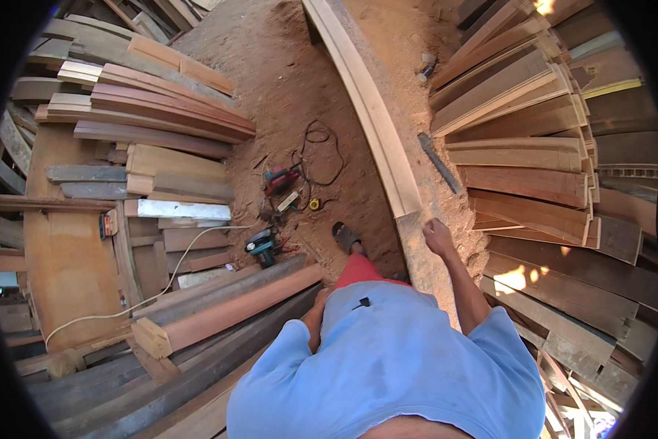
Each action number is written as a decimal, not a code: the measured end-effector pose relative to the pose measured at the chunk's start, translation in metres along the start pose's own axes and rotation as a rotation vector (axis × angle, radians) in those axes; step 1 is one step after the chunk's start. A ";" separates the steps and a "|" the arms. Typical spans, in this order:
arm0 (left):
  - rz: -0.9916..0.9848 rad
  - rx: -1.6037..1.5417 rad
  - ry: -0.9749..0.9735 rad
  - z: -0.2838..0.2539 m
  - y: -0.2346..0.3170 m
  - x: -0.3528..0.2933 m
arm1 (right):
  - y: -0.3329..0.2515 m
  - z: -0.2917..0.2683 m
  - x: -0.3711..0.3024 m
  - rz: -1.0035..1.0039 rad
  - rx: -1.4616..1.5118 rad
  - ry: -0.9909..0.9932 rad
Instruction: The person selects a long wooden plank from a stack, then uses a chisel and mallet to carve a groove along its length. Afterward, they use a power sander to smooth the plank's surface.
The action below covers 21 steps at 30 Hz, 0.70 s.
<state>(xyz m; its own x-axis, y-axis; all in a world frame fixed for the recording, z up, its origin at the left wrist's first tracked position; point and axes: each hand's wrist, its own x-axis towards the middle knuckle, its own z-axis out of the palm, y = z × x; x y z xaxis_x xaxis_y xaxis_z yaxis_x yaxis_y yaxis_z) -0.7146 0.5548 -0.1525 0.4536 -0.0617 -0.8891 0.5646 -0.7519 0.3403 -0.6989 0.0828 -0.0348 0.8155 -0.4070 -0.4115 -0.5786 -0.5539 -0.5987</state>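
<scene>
My right hand point(438, 237) is closed in a fist over the sawdust-covered bench top point(425, 257). It is just past the near end of a long, pale wooden board point(376, 132) with a lengthwise groove or step. Whether the fist holds anything small, I cannot make out. My left hand point(320, 298) is low beside my body, by the end of a reddish squared beam point(245, 307). Its fingers are mostly hidden, and I cannot tell whether it touches the beam.
On the dusty ground lie a red power tool point(280, 180) with a dark cord, a teal power tool point(263, 246) and a yellow tape measure point(314, 205). A dark flat bar point(438, 162) lies on the bench's right. Stacked planks point(519, 154) flank the right; more timber point(168, 110) fills the left.
</scene>
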 end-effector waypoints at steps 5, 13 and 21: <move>0.129 0.055 0.077 -0.016 0.002 0.029 | -0.088 -0.002 0.046 0.010 -0.141 0.047; 0.001 -0.163 -0.052 -0.096 0.105 0.074 | -0.103 0.020 0.065 0.265 -0.318 0.017; 0.160 -0.602 0.048 -0.173 0.156 0.067 | -0.098 0.024 0.062 0.356 -0.222 -0.035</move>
<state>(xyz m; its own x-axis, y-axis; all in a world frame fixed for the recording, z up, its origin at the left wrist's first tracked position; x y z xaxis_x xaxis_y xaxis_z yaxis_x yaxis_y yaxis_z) -0.4768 0.5468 -0.1056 0.5869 -0.1031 -0.8030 0.7705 -0.2334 0.5931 -0.5912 0.1292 -0.0176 0.5619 -0.5785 -0.5912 -0.8105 -0.5279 -0.2539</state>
